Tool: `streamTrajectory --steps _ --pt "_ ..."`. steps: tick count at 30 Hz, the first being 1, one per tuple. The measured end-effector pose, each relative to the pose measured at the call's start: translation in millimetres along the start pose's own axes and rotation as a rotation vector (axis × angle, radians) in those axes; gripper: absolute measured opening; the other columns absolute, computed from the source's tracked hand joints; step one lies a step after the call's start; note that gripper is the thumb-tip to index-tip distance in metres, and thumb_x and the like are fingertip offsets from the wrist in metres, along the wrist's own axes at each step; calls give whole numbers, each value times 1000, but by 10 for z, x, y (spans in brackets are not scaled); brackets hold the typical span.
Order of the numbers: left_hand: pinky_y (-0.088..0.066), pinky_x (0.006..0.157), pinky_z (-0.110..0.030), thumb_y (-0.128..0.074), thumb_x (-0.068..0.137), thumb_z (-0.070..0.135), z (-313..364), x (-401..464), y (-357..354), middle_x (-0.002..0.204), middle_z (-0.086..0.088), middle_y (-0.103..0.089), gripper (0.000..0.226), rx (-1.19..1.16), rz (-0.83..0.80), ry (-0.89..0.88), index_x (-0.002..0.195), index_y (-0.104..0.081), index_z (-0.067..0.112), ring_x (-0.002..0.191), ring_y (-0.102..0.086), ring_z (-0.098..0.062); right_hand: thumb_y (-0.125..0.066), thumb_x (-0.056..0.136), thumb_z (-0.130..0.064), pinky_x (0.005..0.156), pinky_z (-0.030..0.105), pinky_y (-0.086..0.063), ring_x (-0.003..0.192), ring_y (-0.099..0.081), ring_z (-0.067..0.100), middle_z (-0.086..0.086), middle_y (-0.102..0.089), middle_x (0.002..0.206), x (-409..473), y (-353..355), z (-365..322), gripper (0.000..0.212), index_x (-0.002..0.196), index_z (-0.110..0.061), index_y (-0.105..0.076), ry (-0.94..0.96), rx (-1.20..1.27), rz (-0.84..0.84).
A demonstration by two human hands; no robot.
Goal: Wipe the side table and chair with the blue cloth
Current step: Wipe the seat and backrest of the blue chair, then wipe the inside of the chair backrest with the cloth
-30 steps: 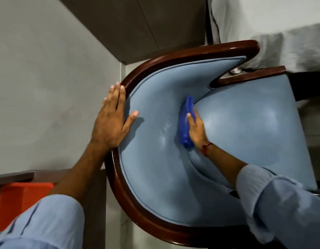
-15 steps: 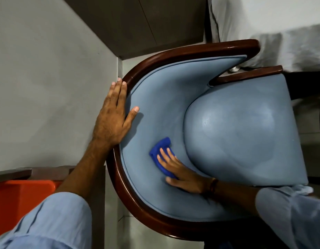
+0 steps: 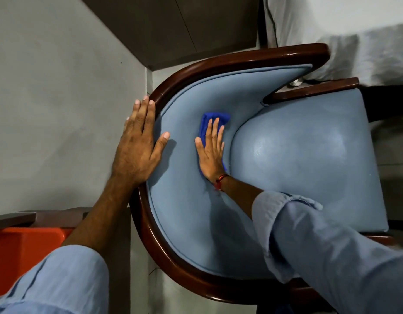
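I look straight down on a chair [image 3: 184, 223] with light blue padding and a dark red-brown wooden frame. The blue cloth [image 3: 213, 118] lies on the inside of the curved backrest, close to the seat cushion's edge. My right hand [image 3: 210, 152] presses flat on the cloth, fingers spread, covering most of it. My left hand [image 3: 139, 148] lies flat on the top rim of the backrest, fingers together, thumb on the padding. The side table [image 3: 60, 215] shows as a dark brown top at the lower left, partly hidden by my left arm.
A grey wall [image 3: 60, 109] runs along the left, close behind the chair. An orange bin [image 3: 21, 250] sits at the lower left under the dark top. White bedding [image 3: 343, 26] lies at the upper right, and a dark panel [image 3: 184, 26] stands at the top.
My right hand has slid the cloth up the backrest from the lower curve toward the middle, after first sweeping down from beside the seat. The left hand has stayed on the rim.
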State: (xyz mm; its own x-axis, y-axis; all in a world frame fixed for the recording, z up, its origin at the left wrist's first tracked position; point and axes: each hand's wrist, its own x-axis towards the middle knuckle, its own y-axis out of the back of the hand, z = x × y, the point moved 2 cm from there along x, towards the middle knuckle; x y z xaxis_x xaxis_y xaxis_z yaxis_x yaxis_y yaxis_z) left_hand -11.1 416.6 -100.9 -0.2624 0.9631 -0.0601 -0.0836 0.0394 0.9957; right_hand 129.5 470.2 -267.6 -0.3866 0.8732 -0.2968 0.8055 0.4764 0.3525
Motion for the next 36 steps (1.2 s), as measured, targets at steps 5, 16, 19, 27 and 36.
streamTrajectory --steps 5,16,19,27,36 --pt "-18 128 -51 -38 107 49 7 17 8 174 -7 -4 77 -7 -8 0 165 -8 9 161 -1 -24 -39 109 -31 129 60 -1 160 9 29 6 0 173 -59 -42 -38 65 161 -24 0 23 181 77" --pt "-18 125 -56 -44 103 51 118 17 133 173 -9 -10 80 74 -44 44 164 -16 8 160 -9 -29 -40 78 27 131 48 -12 157 -20 28 15 -21 167 -1320 697 297 81 155 4 -31 284 -67 -671" --pt "-21 123 -54 -47 101 54 381 -56 311 165 -24 -27 74 70 -153 37 152 -43 1 155 -24 -39 -42 86 21 131 32 -15 155 -29 21 2 -31 164 -1442 1015 82 75 156 -6 -34 168 -43 -830" --pt "-65 67 -45 -74 89 25 697 -557 828 76 -18 -65 26 -724 -614 821 82 -62 4 62 -67 -31 -59 91 -3 115 16 -39 135 -50 -6 -7 -48 155 -1461 1302 -927 74 156 -24 -31 153 95 -738" --pt "-50 55 -33 -59 93 16 270 -1020 2331 60 3 -62 9 -880 300 697 85 -54 15 55 -57 -14 -84 61 -70 99 22 -56 130 -64 13 3 -55 152 -1162 1337 -1949 89 137 -35 -56 -265 581 -677"
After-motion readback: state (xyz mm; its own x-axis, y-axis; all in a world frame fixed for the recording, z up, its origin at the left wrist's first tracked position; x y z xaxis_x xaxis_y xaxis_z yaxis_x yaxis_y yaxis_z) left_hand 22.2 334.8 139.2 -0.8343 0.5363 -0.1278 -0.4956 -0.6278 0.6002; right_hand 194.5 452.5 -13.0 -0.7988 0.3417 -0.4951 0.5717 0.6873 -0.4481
